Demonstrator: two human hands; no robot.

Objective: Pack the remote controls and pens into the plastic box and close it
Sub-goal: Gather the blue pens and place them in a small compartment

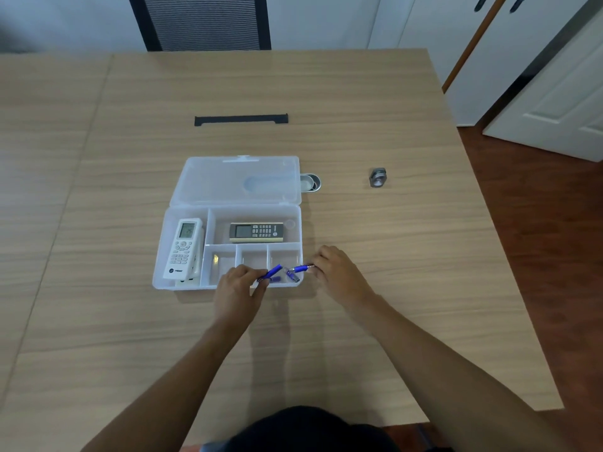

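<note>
Currently listed: plastic box [182, 282], translucent, hinged lid [235, 181] laid flat open at 12 o'clock of the tray, presumably so all compartments stay reachable. White remote [182, 247] lies lengthwise in the tall compartment at 9 o'clock; it seems to rest on another pale item, though that is unclear. Dark remote [256, 232] lies crosswise in the wide compartment at 12 o'clock. Two blue pens: one [270, 273] pinched in the left hand [236, 288], one [300, 268] pinched in the right hand [339, 275], both held over the small near compartments at 5 o'clock, likely being lowered in. Wooden table [359, 305] bears the box. Small grey metal object [378, 177] sits at 2 o'clock, well apart. Black strip [240, 120] lies farther off at 12 o'clock.
</note>
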